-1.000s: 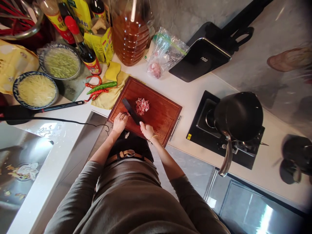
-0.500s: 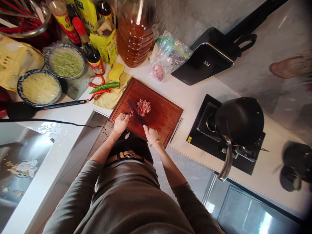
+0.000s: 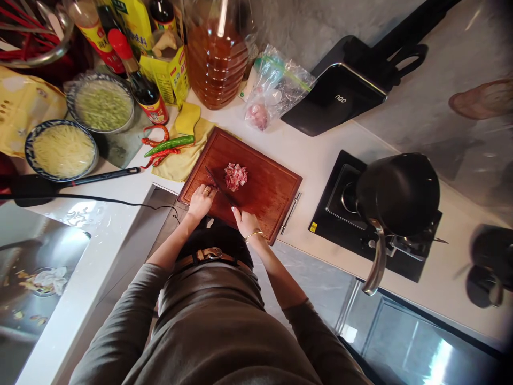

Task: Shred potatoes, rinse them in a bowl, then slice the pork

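Pink diced meat (image 3: 235,176) sits heaped (small pile) beside the knife (image 3: 219,187) clasped in right hand (image 3: 247,223) grip.

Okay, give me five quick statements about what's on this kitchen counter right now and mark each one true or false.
1. The right hand grips a knife over the cutting board. True.
2. The chopped meat lies in a blue-rimmed bowl. False: it sits in a small heap on the board.
3. The left hand rests at the board's near left edge. True.
4. The green chilli lies on the cutting board. False: it lies on the yellow cloth beside the board.
5. A dark pot stands on the stove to the right of the board. True.
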{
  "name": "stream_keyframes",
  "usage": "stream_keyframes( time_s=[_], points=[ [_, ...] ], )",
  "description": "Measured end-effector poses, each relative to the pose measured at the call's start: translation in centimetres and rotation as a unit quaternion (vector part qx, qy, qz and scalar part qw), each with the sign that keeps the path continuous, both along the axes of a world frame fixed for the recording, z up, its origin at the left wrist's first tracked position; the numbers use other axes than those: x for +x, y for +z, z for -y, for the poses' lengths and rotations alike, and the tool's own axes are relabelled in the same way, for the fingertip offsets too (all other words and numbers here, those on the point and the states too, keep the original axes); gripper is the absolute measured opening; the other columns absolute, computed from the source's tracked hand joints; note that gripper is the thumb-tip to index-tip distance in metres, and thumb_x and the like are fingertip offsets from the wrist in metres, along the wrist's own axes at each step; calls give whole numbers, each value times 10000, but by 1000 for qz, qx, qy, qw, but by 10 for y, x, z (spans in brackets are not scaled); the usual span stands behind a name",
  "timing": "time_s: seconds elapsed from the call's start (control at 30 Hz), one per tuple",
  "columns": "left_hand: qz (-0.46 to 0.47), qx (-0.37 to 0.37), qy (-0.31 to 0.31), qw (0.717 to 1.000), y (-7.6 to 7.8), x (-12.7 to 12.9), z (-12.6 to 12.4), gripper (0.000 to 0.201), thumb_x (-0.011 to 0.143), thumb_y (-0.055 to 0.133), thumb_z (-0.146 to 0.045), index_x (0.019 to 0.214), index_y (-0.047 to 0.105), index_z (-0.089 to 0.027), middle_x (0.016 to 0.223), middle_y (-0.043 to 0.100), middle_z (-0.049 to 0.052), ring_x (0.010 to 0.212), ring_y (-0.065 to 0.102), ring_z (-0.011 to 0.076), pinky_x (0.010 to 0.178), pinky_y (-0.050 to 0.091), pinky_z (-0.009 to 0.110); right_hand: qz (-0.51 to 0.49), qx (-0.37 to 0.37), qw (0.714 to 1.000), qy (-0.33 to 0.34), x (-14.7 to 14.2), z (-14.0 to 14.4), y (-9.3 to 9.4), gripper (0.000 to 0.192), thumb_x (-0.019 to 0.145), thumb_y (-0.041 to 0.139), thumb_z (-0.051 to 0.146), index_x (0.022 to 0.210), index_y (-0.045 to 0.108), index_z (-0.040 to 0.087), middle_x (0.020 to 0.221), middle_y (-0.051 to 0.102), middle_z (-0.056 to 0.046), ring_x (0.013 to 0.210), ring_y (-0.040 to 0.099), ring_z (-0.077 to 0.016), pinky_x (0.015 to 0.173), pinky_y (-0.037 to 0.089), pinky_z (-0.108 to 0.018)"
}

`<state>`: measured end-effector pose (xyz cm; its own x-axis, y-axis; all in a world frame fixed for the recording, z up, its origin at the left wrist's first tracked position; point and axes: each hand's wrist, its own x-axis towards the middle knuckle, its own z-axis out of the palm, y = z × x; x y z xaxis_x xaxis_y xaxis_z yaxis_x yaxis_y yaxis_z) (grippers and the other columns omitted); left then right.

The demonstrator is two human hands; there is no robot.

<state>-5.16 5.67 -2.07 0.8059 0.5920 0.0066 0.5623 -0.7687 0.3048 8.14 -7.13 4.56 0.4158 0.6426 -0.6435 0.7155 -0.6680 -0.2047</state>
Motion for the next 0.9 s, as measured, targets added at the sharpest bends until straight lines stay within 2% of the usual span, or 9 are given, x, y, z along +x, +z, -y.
stream_keyframes(
  time_s=[0.23, 0.47, 0.57, 0.7, 0.8, 0.9],
  points=[
    [5, -10, -5, 1000, 1, 2, -2, 298, 910, 354, -177, 998, 638, -153, 897, 616, 123, 896, 519, 233, 780, 427, 351, 12, -20, 1000, 6, -4, -1, 6, 668, 922, 169, 568, 946, 689, 149, 915, 702, -161, 890, 658, -238, 773, 435, -286],
    [-14, -3, -3, 1000, 6, 5, -1, 291, 907, 369, -183, 850, 652, -149, 810, 609, 111, 845, 521, 229, 738, 429, 341, 29, -42, 999, 3, -13, -23, 5, 653, 907, 207, 589, 953, 679, 139, 895, 701, -169, 868, 663, -226, 756, 450, -283],
    [-9, -10, 9, 1000, 5, 4, 1, 294, 910, 359, -176, 957, 647, -143, 883, 622, 122, 871, 521, 232, 747, 430, 345, 10, -24, 1000, -14, -8, -22, 0, 647, 917, 206, 572, 948, 687, 140, 916, 702, -168, 883, 661, -221, 753, 445, -266],
    [3, -7, 12, 1000, 1, 0, 3, 325, 922, 341, -189, 1101, 610, -157, 974, 628, 121, 892, 529, 227, 765, 432, 343, -17, -10, 998, -57, 5, -1, -4, 662, 948, 160, 502, 893, 706, 133, 889, 710, -156, 879, 660, -209, 717, 433, -239],
    [21, -14, 16, 1000, -2, -4, 3, 336, 929, 340, -217, 1160, 577, -161, 964, 629, 125, 890, 535, 226, 769, 431, 342, -26, -7, 996, -80, 8, 10, -2, 683, 955, 125, 481, 870, 708, 135, 855, 713, -142, 841, 663, -199, 695, 427, -236],
    [16, -7, 24, 1000, -3, -7, 3, 330, 933, 332, -225, 1138, 579, -149, 873, 633, 119, 865, 538, 226, 751, 428, 333, -17, -1, 998, -55, 4, 10, 4, 635, 951, 167, 492, 904, 703, 155, 888, 714, -131, 854, 659, -199, 709, 420, -237]
  ],
)
